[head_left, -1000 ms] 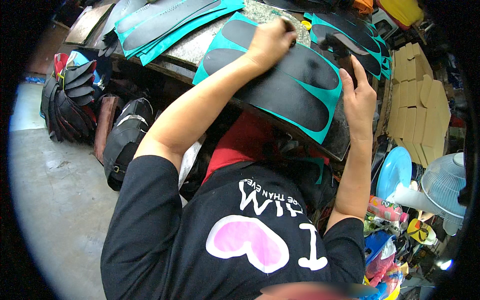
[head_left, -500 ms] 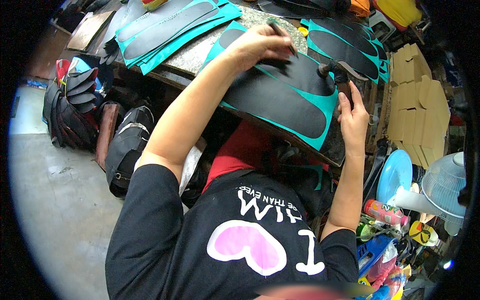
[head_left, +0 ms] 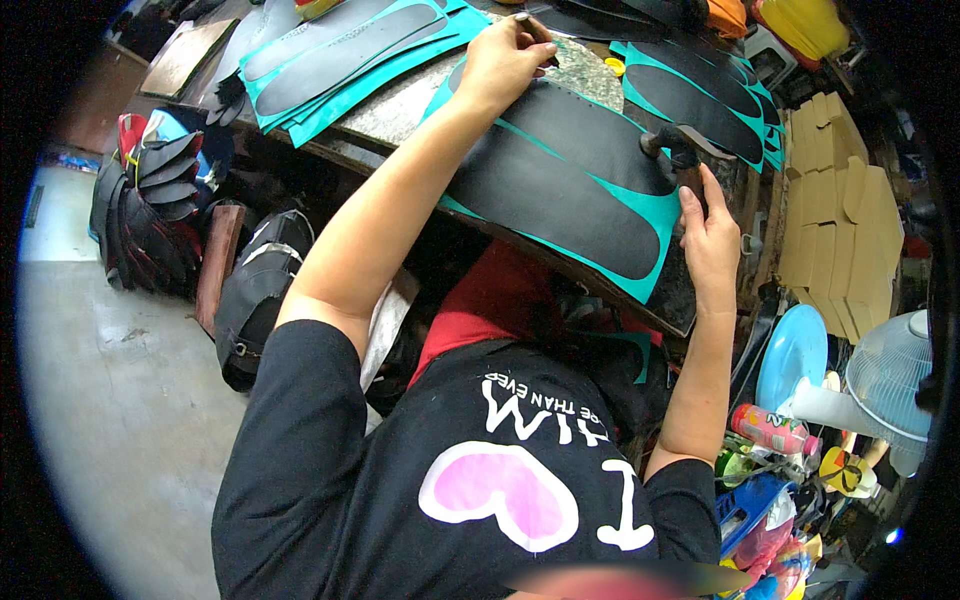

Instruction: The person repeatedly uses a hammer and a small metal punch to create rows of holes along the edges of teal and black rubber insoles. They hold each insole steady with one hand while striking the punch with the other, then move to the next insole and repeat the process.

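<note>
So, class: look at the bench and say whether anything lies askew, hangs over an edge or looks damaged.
The teal sheet with black sole shapes lies slanted across the stone bench, its near corner hanging past the edge. The left hand presses its far end; the right hand grips a hammer. No damage or spill shows.
</note>
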`<state>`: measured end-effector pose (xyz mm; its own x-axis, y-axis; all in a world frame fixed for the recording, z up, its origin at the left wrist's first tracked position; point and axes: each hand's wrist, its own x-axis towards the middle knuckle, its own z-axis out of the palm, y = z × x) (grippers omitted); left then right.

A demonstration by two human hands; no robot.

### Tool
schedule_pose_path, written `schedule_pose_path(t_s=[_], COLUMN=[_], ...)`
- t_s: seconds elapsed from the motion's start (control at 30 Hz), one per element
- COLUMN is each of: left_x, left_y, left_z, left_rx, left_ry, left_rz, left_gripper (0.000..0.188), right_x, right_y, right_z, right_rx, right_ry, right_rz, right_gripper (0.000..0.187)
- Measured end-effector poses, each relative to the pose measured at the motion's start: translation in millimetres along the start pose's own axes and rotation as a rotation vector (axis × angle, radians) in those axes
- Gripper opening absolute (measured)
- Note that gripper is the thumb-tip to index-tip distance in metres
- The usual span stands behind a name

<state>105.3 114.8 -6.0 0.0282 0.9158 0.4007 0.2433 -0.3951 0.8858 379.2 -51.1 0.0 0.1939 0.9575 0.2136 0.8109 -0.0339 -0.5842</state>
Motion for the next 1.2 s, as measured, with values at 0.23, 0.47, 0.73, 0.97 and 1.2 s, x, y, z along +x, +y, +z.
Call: schedule_pose_path(t_s=[0.23, 0.47, 0.73, 0.97, 1.2], left_x=[61, 78, 54, -21, -26], left_y=[-21, -26, 13, 7, -9], left_z=[76, 94, 5, -33, -21], left_rx=[0.349, 0.606, -0.105, -0.268, -0.264], left_ry=[-0.154, -0.274, -0.110, 0.004, 0.059], left_rz=[0.276, 0.163, -0.016, -0.171, -0.159], left_gripper=[0.019, 0.015, 0.012, 0.015, 0.012], right_x=[-3, -5, -3, 0, 11], right_y=[-11, -13, -11, -8, -21], right_z=[-5, -3, -5, -6, -18], right_rx=[-0.026, -0.096, -0.105, -0.125, -0.125], right_ry=[-0.033, 0.042, -0.001, -0.029, -0.075], right_rz=[0.058, -0.039, 0.009, 0.032, 0.032], right_gripper=[0.047, 0.046, 0.048, 0.047, 0.046])
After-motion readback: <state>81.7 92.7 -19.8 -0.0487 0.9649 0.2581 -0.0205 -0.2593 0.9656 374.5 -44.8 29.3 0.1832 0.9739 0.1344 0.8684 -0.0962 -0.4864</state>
